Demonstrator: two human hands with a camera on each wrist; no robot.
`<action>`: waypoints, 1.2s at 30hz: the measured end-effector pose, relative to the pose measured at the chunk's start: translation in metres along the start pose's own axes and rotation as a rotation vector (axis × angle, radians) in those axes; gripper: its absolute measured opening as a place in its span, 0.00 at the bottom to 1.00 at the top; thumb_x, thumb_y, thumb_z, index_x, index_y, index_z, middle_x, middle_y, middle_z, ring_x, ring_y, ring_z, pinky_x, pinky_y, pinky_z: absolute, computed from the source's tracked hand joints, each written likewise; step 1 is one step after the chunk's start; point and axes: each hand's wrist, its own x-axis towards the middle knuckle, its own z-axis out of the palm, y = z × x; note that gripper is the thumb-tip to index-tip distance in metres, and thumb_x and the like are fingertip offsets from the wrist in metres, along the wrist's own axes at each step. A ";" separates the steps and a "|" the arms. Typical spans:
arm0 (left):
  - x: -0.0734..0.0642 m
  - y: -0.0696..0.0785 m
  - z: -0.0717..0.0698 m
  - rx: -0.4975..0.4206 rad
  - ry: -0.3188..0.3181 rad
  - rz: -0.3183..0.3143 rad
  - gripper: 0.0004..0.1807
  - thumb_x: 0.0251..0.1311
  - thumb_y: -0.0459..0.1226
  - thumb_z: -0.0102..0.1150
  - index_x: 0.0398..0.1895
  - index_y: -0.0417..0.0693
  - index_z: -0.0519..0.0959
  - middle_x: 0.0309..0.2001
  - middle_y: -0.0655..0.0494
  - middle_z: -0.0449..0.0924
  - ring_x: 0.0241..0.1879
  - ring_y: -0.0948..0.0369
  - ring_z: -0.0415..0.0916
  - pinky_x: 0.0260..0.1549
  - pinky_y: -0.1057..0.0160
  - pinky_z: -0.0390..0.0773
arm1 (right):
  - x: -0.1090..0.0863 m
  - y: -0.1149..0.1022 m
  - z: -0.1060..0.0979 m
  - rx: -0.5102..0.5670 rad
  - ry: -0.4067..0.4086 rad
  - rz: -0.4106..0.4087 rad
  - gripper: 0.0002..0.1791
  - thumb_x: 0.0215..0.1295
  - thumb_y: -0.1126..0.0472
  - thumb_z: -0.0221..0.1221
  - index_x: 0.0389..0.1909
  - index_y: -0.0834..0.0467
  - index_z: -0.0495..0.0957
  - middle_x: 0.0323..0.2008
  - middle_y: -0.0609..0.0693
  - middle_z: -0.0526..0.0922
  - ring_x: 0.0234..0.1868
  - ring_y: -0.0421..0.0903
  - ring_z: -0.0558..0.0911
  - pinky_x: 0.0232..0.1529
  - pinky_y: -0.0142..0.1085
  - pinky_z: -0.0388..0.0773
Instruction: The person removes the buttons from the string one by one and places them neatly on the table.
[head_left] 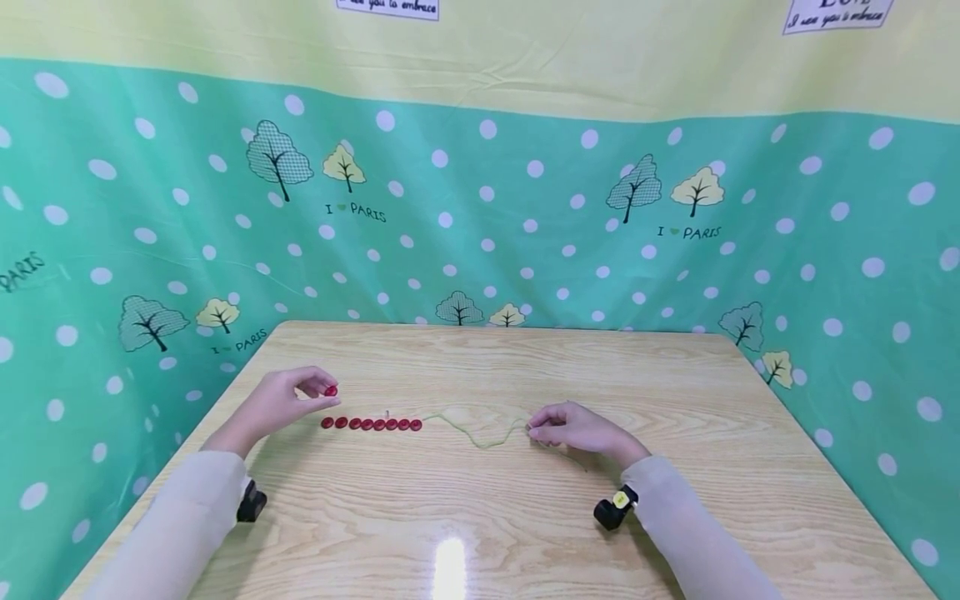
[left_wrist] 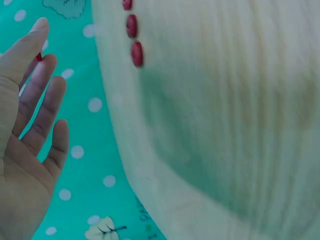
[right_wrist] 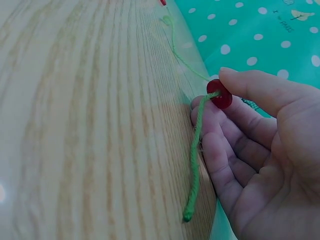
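Raised over the left end of a row of red buttons [head_left: 367, 424], my left hand [head_left: 288, 395] pinches a single red button [head_left: 331, 391] between thumb and forefinger. In the left wrist view most of that button is hidden by the fingers, and the other fingers are spread. My right hand [head_left: 573, 429] is low over the table, right of the row. Between its thumb and fingers it pinches another red button [right_wrist: 225, 97]. A green string [right_wrist: 196, 150] passes through this button, and its free end hangs below. The string's other part runs slackly toward the row's right end.
The wooden table [head_left: 465, 492] reaches back to a green dotted curtain [head_left: 487, 225], which also hangs at both sides. A tiny upright piece [head_left: 387, 413] shows just behind the button row. Black wrist cameras [head_left: 611, 514] sit on both wrists.
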 end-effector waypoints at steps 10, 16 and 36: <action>-0.013 -0.025 0.004 -0.005 -0.087 -0.083 0.13 0.60 0.39 0.71 0.47 0.45 0.85 0.39 0.57 0.83 0.40 0.57 0.78 0.43 0.53 0.78 | 0.000 0.002 0.001 0.004 0.005 0.008 0.16 0.72 0.53 0.60 0.51 0.59 0.82 0.38 0.48 0.82 0.40 0.47 0.78 0.42 0.41 0.74; -0.017 -0.034 0.012 0.007 -0.154 -0.114 0.15 0.59 0.43 0.72 0.46 0.46 0.85 0.37 0.59 0.81 0.38 0.59 0.76 0.43 0.55 0.78 | 0.001 0.004 0.001 0.011 0.009 0.015 0.15 0.72 0.53 0.61 0.51 0.59 0.82 0.39 0.48 0.82 0.41 0.47 0.79 0.44 0.41 0.75; -0.019 -0.043 0.015 -0.015 -0.188 -0.171 0.17 0.59 0.45 0.71 0.48 0.46 0.85 0.37 0.58 0.80 0.37 0.58 0.74 0.42 0.55 0.76 | 0.000 0.004 0.003 0.017 0.017 0.018 0.16 0.72 0.52 0.61 0.52 0.59 0.82 0.41 0.48 0.83 0.41 0.45 0.79 0.44 0.38 0.75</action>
